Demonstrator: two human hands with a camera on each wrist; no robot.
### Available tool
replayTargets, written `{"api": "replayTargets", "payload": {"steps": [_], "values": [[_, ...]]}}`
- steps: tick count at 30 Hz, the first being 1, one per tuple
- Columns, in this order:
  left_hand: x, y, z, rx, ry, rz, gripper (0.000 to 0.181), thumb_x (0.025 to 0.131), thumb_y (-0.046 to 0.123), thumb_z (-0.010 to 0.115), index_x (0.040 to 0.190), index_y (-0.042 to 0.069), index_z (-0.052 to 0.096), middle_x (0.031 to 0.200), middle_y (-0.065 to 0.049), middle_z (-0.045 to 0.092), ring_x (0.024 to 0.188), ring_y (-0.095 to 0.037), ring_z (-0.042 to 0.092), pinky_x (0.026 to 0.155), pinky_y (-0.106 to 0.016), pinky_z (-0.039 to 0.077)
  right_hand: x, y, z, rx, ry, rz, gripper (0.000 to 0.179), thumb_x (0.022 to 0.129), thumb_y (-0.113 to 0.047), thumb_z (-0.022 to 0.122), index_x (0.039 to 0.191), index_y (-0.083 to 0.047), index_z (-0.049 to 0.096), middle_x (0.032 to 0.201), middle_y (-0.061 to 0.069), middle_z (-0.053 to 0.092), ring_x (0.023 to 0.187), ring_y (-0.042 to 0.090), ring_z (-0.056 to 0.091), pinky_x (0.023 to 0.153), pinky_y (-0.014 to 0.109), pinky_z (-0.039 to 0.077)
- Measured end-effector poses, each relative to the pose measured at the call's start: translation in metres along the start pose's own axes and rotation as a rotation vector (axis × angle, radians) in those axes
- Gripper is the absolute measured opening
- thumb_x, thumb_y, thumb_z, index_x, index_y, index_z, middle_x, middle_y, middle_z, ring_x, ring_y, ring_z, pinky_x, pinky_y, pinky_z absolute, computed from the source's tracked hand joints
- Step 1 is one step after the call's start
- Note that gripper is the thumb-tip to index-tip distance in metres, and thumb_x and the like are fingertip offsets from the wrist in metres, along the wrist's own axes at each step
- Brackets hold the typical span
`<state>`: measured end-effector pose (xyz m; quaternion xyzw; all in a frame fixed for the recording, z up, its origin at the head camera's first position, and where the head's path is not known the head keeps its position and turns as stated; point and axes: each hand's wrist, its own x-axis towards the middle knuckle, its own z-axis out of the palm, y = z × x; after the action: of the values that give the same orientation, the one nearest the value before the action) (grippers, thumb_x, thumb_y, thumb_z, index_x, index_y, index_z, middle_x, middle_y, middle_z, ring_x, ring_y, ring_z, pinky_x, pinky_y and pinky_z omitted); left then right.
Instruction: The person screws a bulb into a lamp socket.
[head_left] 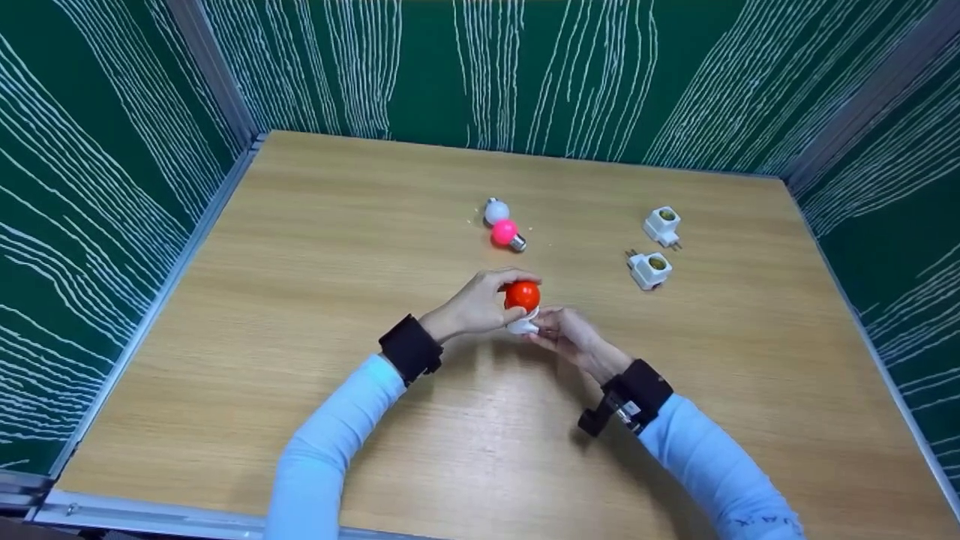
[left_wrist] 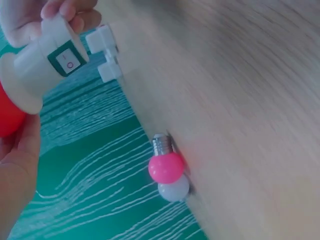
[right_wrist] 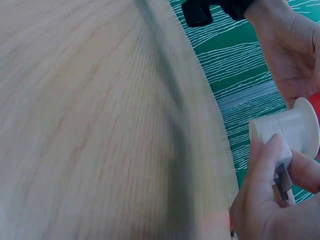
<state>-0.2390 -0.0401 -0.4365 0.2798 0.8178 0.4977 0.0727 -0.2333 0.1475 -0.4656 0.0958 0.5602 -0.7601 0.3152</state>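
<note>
My left hand (head_left: 480, 304) holds a red light bulb (head_left: 523, 295) between thumb and fingers. Below the bulb is a white lamp socket (head_left: 521, 325), which my right hand (head_left: 571, 337) pinches from the right side. The bulb sits in the socket's round collar, so its base is hidden. In the left wrist view the socket (left_wrist: 37, 67) shows a small rocker switch (left_wrist: 68, 60) on its side. From the right wrist, the right thumb and fingers (right_wrist: 265, 165) press around the socket's lower body, with the bulb partly cut off at the frame edge.
Farther back on the wooden table (head_left: 360, 225) lie a pink bulb (head_left: 505, 232) and a white bulb (head_left: 496, 211), touching or nearly so. To the right are two more white plug-in sockets (head_left: 649, 270), their prongs visible. Green walls (head_left: 427, 75) with white streaks enclose the table.
</note>
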Motion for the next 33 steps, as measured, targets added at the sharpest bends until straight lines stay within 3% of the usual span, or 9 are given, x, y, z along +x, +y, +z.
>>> {"api": "replayTargets", "payload": {"steps": [6,10,16,24,33], "values": [[0.0010,-0.0002,0.0061,0.147,0.123,0.024,0.051,0.076,0.017,0.073,0.122,0.004,0.055,0.120,-0.009,0.053,0.106,-0.021,0.055,0.091,-0.027,0.047,0.0001,0.0004,0.0007,0.013,-0.007,-0.030,0.024,0.088,0.005,0.043,0.081,-0.008,0.062,0.078,0.003,0.064,0.071,0.013,0.062,0.070,0.018,0.054],[0.0021,-0.0027,0.0088,0.155,0.201,0.025,0.052,0.074,0.018,0.076,0.119,0.001,0.057,0.113,-0.010,0.055,0.100,-0.022,0.057,0.087,-0.029,0.050,0.0009,0.0006,0.0003,0.002,-0.014,-0.049,0.024,0.089,0.002,0.044,0.080,-0.009,0.064,0.077,0.002,0.067,0.072,0.013,0.064,0.071,0.018,0.054],[0.0027,-0.0045,0.0096,0.138,0.227,0.021,0.050,0.074,0.017,0.075,0.117,0.001,0.058,0.111,-0.009,0.057,0.098,-0.022,0.058,0.086,-0.034,0.051,0.0012,0.0007,-0.0011,0.000,-0.015,-0.053,0.026,0.090,0.001,0.044,0.080,-0.010,0.066,0.076,0.002,0.069,0.071,0.013,0.065,0.070,0.018,0.054],[0.0028,-0.0025,0.0069,0.070,0.162,-0.016,0.047,0.075,0.013,0.073,0.119,0.003,0.057,0.115,-0.008,0.059,0.102,-0.019,0.058,0.087,-0.022,0.049,0.0001,0.0006,-0.0021,0.011,-0.014,-0.032,0.025,0.090,0.003,0.044,0.081,-0.007,0.065,0.076,0.004,0.068,0.069,0.013,0.065,0.068,0.019,0.054],[0.0024,-0.0016,0.0031,-0.026,0.012,-0.048,0.047,0.079,-0.003,0.063,0.125,0.004,0.052,0.125,-0.010,0.055,0.111,-0.020,0.054,0.098,-0.029,0.044,0.0016,0.0023,-0.0043,-0.017,-0.032,-0.020,0.022,0.088,0.005,0.044,0.084,-0.005,0.063,0.077,0.005,0.070,0.070,0.014,0.066,0.067,0.018,0.054]]}}
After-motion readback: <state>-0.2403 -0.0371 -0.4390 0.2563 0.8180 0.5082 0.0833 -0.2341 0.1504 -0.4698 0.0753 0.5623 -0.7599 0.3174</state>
